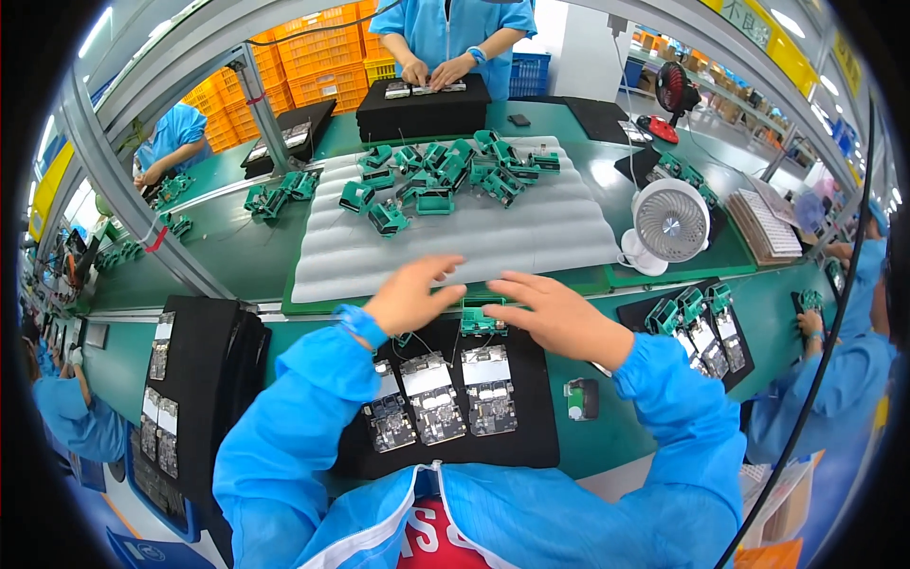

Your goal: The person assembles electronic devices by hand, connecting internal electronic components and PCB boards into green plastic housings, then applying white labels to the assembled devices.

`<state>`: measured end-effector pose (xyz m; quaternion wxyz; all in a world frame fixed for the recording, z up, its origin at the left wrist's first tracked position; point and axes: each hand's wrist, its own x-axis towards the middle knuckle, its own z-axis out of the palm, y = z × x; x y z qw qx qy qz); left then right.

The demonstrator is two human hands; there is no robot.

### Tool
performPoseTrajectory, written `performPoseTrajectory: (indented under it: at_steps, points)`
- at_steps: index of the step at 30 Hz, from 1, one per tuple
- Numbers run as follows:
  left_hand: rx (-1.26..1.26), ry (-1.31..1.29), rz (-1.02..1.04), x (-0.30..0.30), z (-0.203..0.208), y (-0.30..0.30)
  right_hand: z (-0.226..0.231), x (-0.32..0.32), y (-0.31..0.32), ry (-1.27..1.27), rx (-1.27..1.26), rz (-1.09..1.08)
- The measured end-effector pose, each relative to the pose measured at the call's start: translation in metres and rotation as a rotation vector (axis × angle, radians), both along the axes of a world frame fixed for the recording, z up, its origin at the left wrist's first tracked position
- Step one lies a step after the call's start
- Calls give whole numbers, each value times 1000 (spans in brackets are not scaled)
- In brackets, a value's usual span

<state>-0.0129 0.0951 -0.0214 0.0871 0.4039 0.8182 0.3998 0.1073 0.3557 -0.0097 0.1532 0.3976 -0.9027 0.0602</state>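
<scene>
My left hand is over the far edge of a black foam mat, fingers stretched out and holding nothing. To its right my right hand is open too, its fingers spread beside a green plastic fixture; whether they touch it I cannot tell. Below the hands, three bare circuit boards lie side by side on the mat: a left board, a middle board and a right board. Part of another green fixture shows under my left hand.
Beyond, several green fixtures lie on a grey padded sheet. A white fan stands right of it. Stacked black foam is at left, a second board mat at right. A co-worker handles boards opposite.
</scene>
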Motion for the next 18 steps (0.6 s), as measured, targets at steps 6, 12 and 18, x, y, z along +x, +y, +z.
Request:
performPoseTrajectory:
  at_steps: [6, 12, 18]
  points:
    - [-142, 418, 10, 17, -54, 15, -14, 105, 23, -149, -10, -606]
    - [-207, 220, 22, 28, -42, 26, -55, 163, -15, -123, -359, -1014]
    - [170, 241, 79, 41, -36, 24, -44, 144, -6, -521, -687, -980]
